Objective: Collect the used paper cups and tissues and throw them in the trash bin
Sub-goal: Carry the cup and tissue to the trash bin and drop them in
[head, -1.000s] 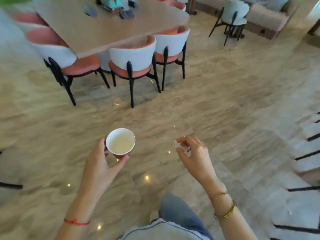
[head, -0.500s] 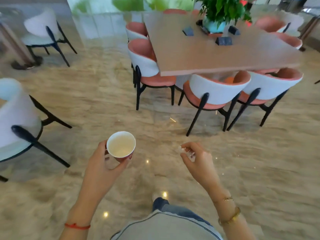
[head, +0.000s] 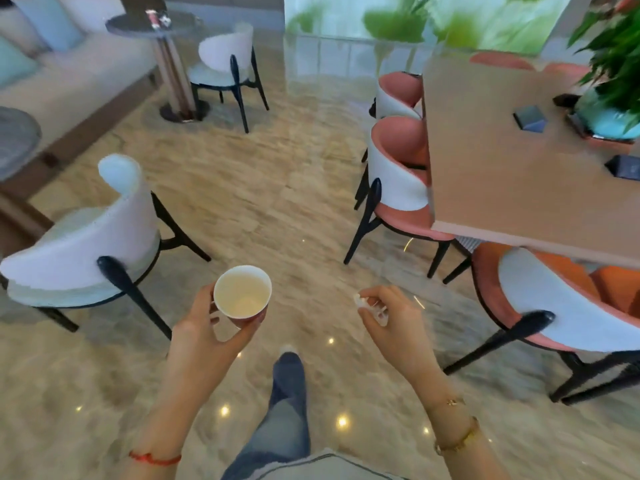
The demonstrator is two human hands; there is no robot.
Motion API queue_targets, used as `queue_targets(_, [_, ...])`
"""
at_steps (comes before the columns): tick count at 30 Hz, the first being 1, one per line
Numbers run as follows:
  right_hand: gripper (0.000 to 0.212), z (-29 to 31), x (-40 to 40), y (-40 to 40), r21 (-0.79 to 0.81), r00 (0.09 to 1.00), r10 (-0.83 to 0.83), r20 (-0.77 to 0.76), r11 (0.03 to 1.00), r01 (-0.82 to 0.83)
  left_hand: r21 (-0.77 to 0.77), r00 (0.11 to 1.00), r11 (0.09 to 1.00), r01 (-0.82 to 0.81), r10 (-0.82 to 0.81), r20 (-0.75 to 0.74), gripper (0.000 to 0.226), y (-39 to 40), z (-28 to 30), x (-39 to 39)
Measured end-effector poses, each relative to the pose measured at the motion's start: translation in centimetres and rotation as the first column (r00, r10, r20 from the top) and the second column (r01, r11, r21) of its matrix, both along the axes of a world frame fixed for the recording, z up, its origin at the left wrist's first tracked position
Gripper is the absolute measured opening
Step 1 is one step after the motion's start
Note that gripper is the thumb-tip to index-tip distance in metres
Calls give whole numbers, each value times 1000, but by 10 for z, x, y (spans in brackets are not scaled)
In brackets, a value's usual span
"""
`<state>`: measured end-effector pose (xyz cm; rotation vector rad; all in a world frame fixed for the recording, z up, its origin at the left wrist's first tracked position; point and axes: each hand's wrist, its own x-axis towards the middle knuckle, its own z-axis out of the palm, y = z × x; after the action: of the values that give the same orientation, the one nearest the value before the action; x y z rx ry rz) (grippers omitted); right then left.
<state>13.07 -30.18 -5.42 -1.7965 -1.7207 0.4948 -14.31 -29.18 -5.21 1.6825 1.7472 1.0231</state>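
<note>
We carry the paper cup [head: 242, 292] upright in our left hand [head: 204, 341], fingers [head: 250, 328] curled round its lower wall and thumb on the near side, probably so that any dregs stay in; the mouth faces up and looks empty or nearly so. Our right hand [head: 394, 327] pinches a small crumpled tissue [head: 369, 306] between fingertips and thumb, keeping it from dropping. No trash bin is in view, so we judge the walk to it comes next. Ahead of the fingers the marble floor [head: 277, 188] lies open; a white chair [head: 86, 244] stands left of the cup, and the counter [head: 502, 161] with its pink chairs [head: 398, 174] juts in right of the tissue.
</note>
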Motion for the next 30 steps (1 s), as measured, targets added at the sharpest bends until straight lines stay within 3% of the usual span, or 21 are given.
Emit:
queue_targets(15, [16, 13, 1, 379, 18, 996, -56, -72, 998, 58, 22, 995, 995, 99, -98, -27, 65, 398, 23, -3])
queue_targets(30, [18, 2, 65, 749, 17, 993, -80, -84, 996, 82, -31, 988, 988, 152, -151, 20, 60, 775, 19, 66])
